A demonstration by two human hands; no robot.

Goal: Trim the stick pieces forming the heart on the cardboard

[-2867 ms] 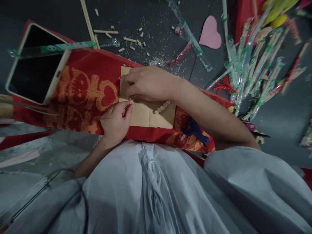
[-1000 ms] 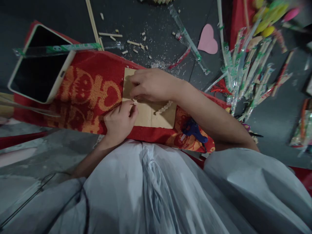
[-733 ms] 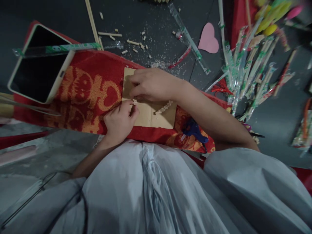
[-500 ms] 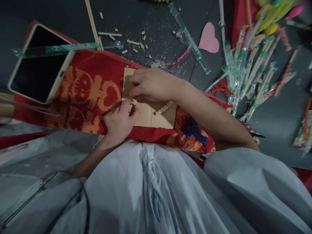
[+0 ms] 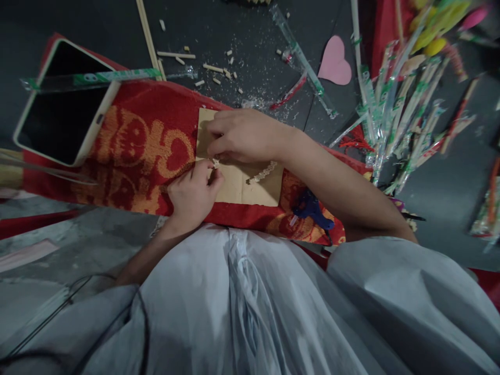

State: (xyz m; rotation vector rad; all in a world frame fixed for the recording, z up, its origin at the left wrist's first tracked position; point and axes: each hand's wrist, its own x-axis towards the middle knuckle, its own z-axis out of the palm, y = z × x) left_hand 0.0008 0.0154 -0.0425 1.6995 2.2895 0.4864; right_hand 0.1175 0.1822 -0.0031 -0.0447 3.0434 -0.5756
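Observation:
A tan cardboard sheet (image 5: 255,191) lies on a red and orange towel (image 5: 136,140). My right hand (image 5: 244,134) rests on the sheet's upper left part, fingers curled and pinched at a small row of pale wooden bits (image 5: 215,162). My left hand (image 5: 192,195) comes from below, fingers pinched together at the same spot. What each pinch holds is too small to name. A second short chain of wooden bits (image 5: 261,172) lies on the cardboard to the right of my hands.
A phone (image 5: 64,104) lies at the towel's upper left, a wrapped chopstick pack (image 5: 89,79) across it. Cut wooden pieces (image 5: 213,67) litter the dark floor beyond. A pink heart (image 5: 335,62), several wrapped chopsticks (image 5: 398,109) and a blue glue gun (image 5: 312,208) sit to the right.
My left hand has shifted slightly right and up toward the wooden bits since the earliest frame. Over the last second both hands stay nearly still.

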